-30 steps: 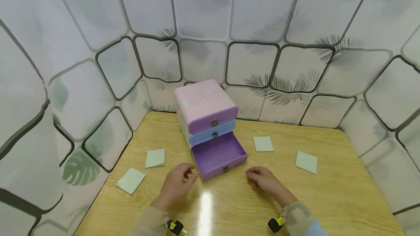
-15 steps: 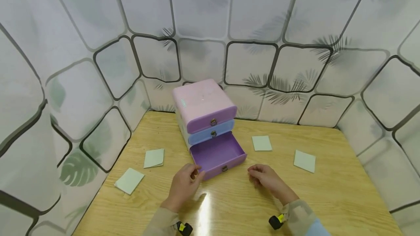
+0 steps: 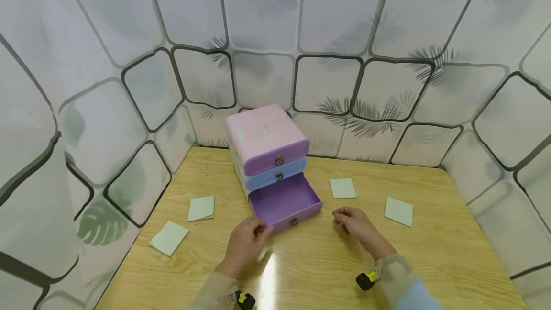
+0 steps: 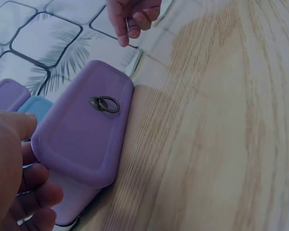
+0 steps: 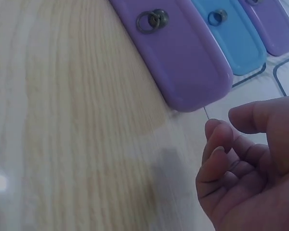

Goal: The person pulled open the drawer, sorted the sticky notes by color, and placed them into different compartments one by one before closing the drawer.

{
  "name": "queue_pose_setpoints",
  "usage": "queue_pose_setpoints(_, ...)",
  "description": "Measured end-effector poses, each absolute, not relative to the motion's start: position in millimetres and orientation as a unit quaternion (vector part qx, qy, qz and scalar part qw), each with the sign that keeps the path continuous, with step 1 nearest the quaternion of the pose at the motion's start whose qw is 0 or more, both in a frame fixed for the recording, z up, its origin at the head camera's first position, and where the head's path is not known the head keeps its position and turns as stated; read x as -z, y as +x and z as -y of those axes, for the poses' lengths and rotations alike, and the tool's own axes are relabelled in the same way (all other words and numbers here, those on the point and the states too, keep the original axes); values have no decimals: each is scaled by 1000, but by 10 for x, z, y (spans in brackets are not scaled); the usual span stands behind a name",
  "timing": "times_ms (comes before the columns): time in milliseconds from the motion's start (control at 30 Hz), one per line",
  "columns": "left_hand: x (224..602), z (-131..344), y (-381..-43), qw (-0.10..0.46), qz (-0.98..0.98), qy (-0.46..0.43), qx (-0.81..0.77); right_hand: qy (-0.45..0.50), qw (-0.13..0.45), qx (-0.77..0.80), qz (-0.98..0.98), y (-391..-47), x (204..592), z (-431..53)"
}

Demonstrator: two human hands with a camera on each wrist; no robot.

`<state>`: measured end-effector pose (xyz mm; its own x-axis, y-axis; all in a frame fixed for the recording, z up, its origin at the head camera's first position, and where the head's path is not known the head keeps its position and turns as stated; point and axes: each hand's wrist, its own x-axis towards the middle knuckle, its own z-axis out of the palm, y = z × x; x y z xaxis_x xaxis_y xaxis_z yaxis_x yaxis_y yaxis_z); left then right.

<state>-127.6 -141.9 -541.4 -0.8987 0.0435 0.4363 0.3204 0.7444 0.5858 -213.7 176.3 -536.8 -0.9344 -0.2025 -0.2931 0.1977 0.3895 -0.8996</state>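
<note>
The lowest drawer, purple with a ring pull, stands pulled out of a small pink chest of drawers. At its left front corner is my left hand, with thumb and index finger pinching the rim. In the left wrist view, the other fingers curl beside the drawer's side wall. My right hand hovers over the table to the right of the drawer, its fingers loosely curled and holding nothing. The right wrist view shows the drawer's purple front just beyond those fingertips.
Two pale green paper squares lie left of the chest: a nearer square and a farther square. Two more lie to the right: one square by the drawer, another square farther out. Patterned curtains enclose the wooden table.
My left hand has moved right and come onto the drawer's left front corner. My right hand has drawn slightly right, away from the drawer. The drawer's opening looks unchanged.
</note>
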Motion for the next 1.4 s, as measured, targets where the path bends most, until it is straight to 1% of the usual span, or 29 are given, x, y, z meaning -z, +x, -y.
queue_pose_setpoints(167, 5451, 1414, -1300, 205, 913, -95, 341, 23, 152, 544, -825, -2267, 5343, -1819)
queue_pose_setpoints(333, 5461, 1416, -1307, 211, 906, -94, 354, 35, 102, 518, -848, -2423, 5328, -1885)
queue_pose_setpoints(433, 5461, 1417, -1303, 196, 897, -85, 388, 44, 74, 487, -869, -2525, 5321, -1940)
queue_pose_setpoints(567, 5467, 1424, -1304, 176, 885, -76, 424, 49, 56, 429, -900, -2645, 5314, -2011)
queue_pose_setpoints(767, 5483, 1436, -1315, 165, 880, -71, 440, 38, 67, 380, -922, -2778, 5275, -2068)
queue_pose_setpoints(1067, 5480, 1443, -1309, 148, 877, -66, 452, 64, 97, 302, -946, -2888, 5271, -2057)
queue_pose_setpoints(1400, 5486, 1445, -1312, 153, 879, -66, 446, 75, 106, 299, -946, -2943, 5330, -1992)
